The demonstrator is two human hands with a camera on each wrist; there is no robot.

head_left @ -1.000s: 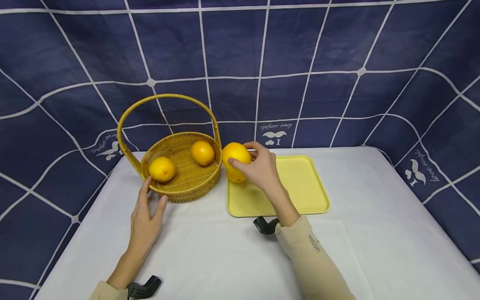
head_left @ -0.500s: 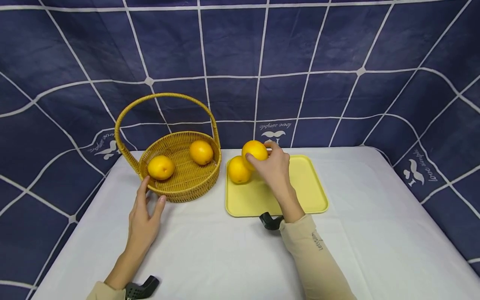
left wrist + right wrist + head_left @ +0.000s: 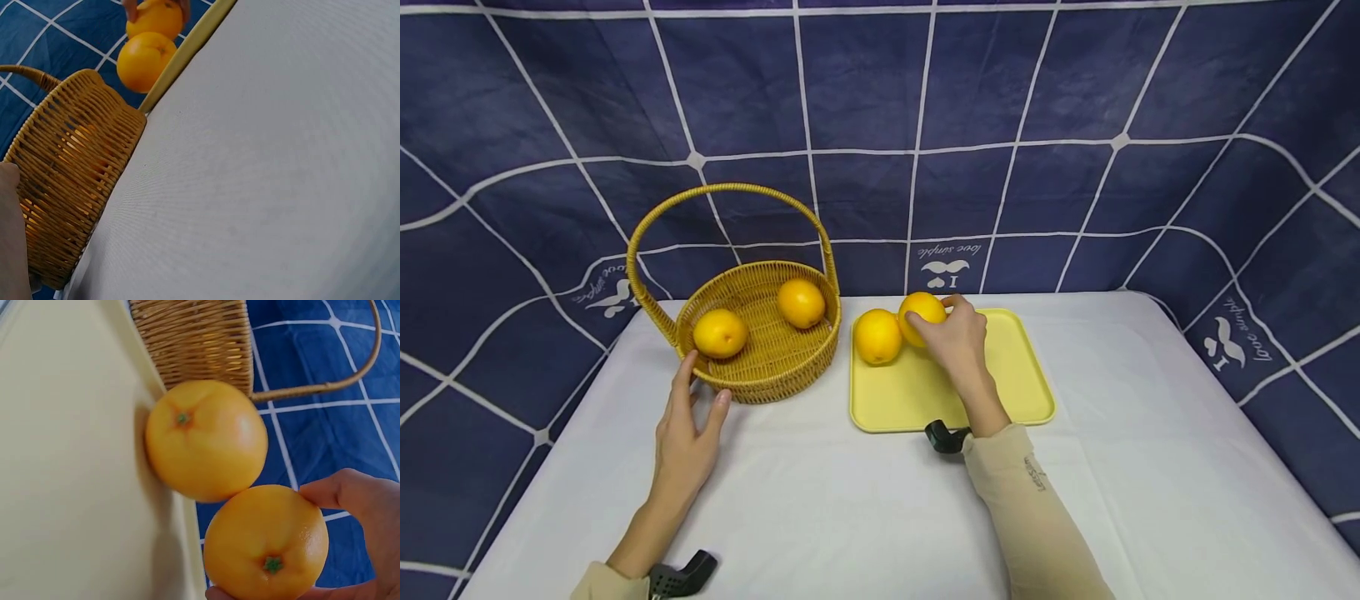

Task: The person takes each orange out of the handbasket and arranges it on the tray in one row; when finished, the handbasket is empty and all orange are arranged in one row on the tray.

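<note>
My right hand [image 3: 951,337] grips an orange [image 3: 921,315] [image 3: 267,541] low over the far left part of the yellow tray [image 3: 1000,392], beside a second orange [image 3: 877,336] [image 3: 206,439] [image 3: 143,61] that lies on the tray. My left hand [image 3: 688,425] rests on the table with straight fingers touching the front rim of the wicker basket [image 3: 775,375] [image 3: 69,187]. Two oranges, one at the left [image 3: 720,332] and one further back [image 3: 801,302], lie in the basket.
The basket's tall handle [image 3: 722,193] arches over it. A white cloth covers the table [image 3: 850,500], and a dark blue checked cloth [image 3: 1000,125] hangs right behind it. Bare table lies in front and to the right of the tray.
My right hand has carried the orange from beside the basket rightwards and down onto the tray's far left corner, next to the orange there. The left hand has stayed put.
</note>
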